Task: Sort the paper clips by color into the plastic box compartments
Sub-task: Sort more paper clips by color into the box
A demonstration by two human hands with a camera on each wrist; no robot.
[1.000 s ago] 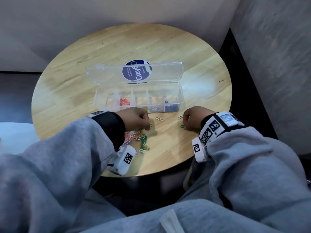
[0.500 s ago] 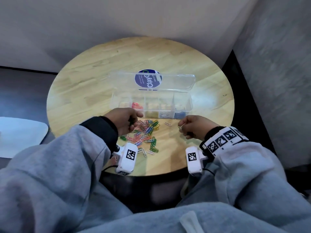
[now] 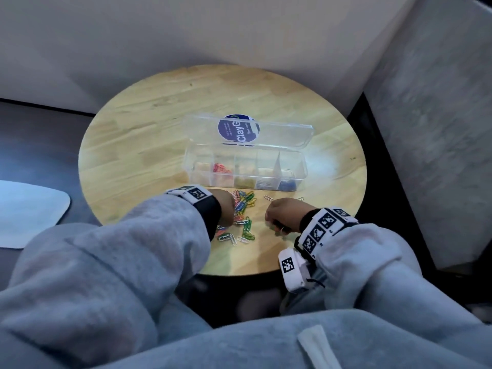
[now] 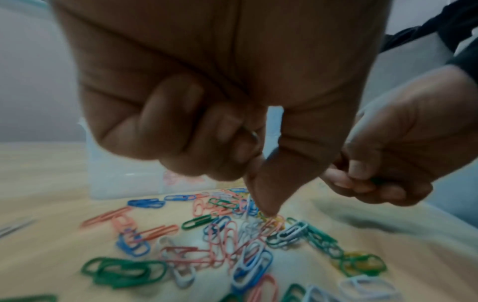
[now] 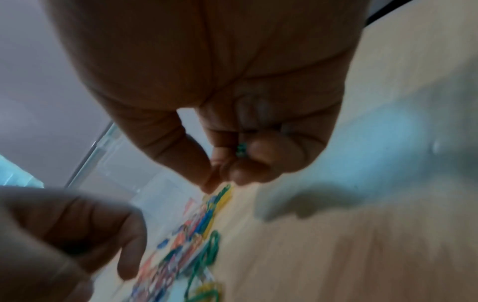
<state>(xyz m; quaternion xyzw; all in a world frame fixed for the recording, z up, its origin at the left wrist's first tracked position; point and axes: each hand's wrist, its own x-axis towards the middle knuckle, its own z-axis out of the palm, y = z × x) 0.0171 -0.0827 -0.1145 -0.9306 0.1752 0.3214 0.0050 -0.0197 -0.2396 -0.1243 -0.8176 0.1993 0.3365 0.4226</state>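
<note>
A clear plastic box [image 3: 304, 166] stands open on the round table [image 3: 149, 145], its lid [image 3: 282, 134] folded back. Its compartments hold pink clips [image 3: 221, 167], yellow clips [image 3: 243, 182], silver clips [image 3: 265, 184] and blue clips [image 3: 287, 185]. In front lies a mixed pile of paper clips [image 3: 243, 209] [image 4: 232, 235] [image 5: 196, 235]. My left hand [image 3: 226, 209] [image 4: 264, 204] hovers over the pile, fingers curled, thumb and forefinger tips touching the clips; a silver clip [image 4: 254, 135] shows between its fingers. My right hand [image 3: 282, 213] [image 5: 232, 169], just right of the pile, pinches a green clip [image 5: 241, 150] [image 4: 377, 180].
Two loose silver clips [image 3: 269, 197] [image 3: 300, 198] lie between the box and my right hand. The table's near edge runs just below both wrists. A white flat object [image 3: 26, 214] sits off the table to the left. A grey wall [image 3: 439, 129] rises close on the right.
My left hand has turned and dropped onto the pile, covering its left side. My right hand has drawn slightly nearer. The head view has tilted and shifted.
</note>
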